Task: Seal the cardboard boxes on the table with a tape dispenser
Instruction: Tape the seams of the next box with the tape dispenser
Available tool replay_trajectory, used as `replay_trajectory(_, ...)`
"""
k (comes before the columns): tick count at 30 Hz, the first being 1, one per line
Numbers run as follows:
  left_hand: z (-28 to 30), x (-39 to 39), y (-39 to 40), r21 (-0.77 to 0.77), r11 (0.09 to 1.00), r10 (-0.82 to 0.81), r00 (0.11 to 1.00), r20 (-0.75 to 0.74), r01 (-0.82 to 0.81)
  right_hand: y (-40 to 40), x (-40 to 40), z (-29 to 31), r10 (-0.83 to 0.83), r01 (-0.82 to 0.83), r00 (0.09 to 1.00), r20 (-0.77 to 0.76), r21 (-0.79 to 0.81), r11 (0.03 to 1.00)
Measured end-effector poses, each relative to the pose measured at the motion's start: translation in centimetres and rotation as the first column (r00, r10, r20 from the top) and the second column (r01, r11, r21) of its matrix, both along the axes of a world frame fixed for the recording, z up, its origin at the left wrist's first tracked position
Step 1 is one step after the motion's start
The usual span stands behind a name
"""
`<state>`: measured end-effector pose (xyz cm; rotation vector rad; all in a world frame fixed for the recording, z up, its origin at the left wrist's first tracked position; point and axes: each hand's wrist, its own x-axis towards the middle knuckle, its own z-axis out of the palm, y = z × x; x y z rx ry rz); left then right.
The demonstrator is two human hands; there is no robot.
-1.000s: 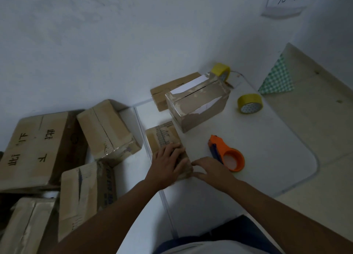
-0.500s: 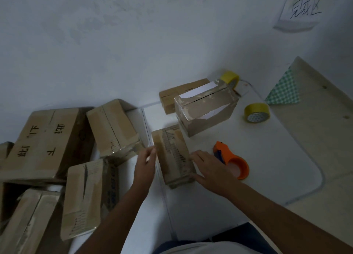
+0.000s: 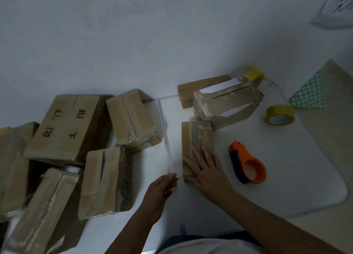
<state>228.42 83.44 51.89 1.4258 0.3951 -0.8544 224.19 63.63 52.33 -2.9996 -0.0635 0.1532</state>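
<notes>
Head view. Small cardboard box [image 3: 196, 144]: flat on white table [image 3: 286, 167], pinned under right hand [image 3: 208, 170], fingers straight, likely steadying it for taping. Left hand [image 3: 162, 188]: beside box's near left corner, relaxed, holding nothing. Tape dispenser [image 3: 248, 164]: right of box, untouched. Pale wall [image 3: 133, 43] beyond box.

head view, downward over table [image 3: 286, 177]

Green checked cloth [image 3: 310, 94]; wall paper note [image 3: 336, 7]
</notes>
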Motion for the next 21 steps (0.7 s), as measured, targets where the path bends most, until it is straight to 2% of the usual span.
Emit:
replay_trajectory(5, -0.7, 0.0, -0.2, 0.059, 0.998, 0.021, 0.994, 0.11, -0.027, -0.3, -0.1, 0.0, 0.006, -0.006, 1.0, -0.006, 0.017, 1.0)
replay_trajectory(13, -0.9, -0.8, -2.8, 0.293, 0.954, -0.055, 0.92, 0.389, -0.067, -0.6, -0.1, -0.8, 0.008, -0.008, 1.0, -0.016, 0.017, 1.0)
replay_trajectory(17, -1.3, -0.1, -3.6, 0.299, 0.954, -0.111, 0.911, 0.397, -0.014, -0.5, -0.1, -0.9, 0.016, -0.016, 1.0, -0.011, 0.005, 1.0)
replay_trajectory(21, -1.9, -0.2, -4.4, 0.239, 0.971, -0.083, 0.933, 0.35, -0.003, -0.4, 0.0, -0.9, 0.008, -0.008, 1.0, 0.002, 0.004, 1.0)
